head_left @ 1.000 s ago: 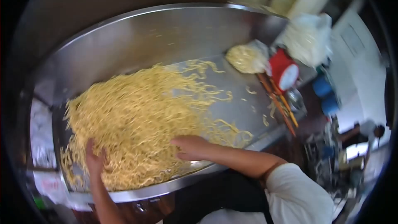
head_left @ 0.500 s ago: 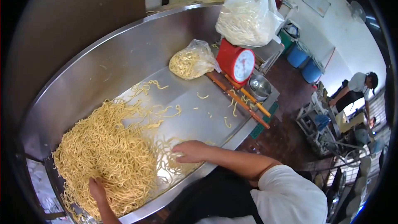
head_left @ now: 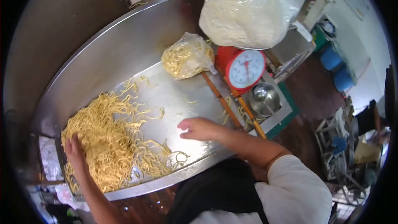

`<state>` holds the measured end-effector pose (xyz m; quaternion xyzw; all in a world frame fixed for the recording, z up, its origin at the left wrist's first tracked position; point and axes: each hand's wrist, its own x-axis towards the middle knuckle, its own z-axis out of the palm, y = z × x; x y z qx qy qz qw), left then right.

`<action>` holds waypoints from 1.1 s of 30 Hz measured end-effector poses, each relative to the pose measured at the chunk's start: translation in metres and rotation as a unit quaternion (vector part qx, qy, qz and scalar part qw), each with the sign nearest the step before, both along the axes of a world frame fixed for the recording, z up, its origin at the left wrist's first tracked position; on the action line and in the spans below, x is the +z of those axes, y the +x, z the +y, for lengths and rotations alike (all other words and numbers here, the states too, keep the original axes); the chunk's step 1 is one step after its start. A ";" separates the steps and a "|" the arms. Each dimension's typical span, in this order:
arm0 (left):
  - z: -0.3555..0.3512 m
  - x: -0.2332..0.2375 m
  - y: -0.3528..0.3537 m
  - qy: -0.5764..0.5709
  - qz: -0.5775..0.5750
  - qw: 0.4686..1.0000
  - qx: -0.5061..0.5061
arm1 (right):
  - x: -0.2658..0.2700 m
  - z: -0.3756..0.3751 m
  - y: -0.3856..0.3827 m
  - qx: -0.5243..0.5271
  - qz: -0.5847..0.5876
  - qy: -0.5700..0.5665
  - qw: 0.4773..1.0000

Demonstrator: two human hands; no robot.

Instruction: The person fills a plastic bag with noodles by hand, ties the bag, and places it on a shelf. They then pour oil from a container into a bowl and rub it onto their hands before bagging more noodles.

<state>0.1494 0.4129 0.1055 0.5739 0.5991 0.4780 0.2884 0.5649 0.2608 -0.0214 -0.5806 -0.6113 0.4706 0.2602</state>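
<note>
A big heap of yellow noodles fills the left end of the metal tray. My left hand lies against the heap's left side with its fingers stretched out, holding nothing that I can see. Over bare metal, right of the heap, hovers my right hand; its fingers bend loosely, with a gap to the thumb and nothing in between. Loose noodle strands trail from the heap toward the tray's near edge.
A clear bag of noodles sits at the tray's far side. Beside it stands a red dial scale carrying a large filled plastic bag. Two wooden rods and a metal bowl lie nearby. Another person is partly visible at right.
My left hand has shifted up along the heap, its fingers now extended. My right hand has lifted away from the loose strands toward the scale. The view has turned and moved closer to the scale.
</note>
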 end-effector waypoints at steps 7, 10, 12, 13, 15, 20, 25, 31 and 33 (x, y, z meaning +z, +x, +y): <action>-0.030 0.086 0.144 0.006 -0.066 0.987 -0.144 | 0.108 0.057 -0.021 0.074 0.034 0.143 0.986; -0.047 0.108 0.197 -0.025 -0.207 0.949 -0.237 | 0.142 0.073 -0.058 0.138 0.001 0.156 0.978; -0.050 0.123 0.211 -0.067 -0.322 0.903 -0.275 | 0.146 0.083 -0.092 0.152 0.257 0.172 0.939; -0.047 0.128 0.211 -0.089 -0.350 0.891 -0.276 | 0.147 0.086 -0.104 0.157 0.252 0.173 0.939; -0.044 0.146 0.199 -0.074 -0.387 0.874 -0.283 | 0.139 0.084 -0.127 0.211 0.319 0.035 0.923; -0.024 0.133 0.131 -0.012 -0.392 0.888 -0.239 | 0.001 0.077 -0.108 0.089 0.185 -0.006 0.979; -0.041 0.042 0.072 -0.218 0.116 0.925 -0.289 | -0.019 0.048 -0.079 -0.128 0.218 -0.161 0.954; -0.091 -0.066 0.128 -0.092 0.142 0.921 -0.351 | -0.002 0.038 -0.117 -0.093 0.528 -0.160 0.829; -0.093 -0.086 0.150 -0.045 0.118 0.945 -0.301 | -0.014 0.040 -0.123 -0.091 0.558 -0.240 0.789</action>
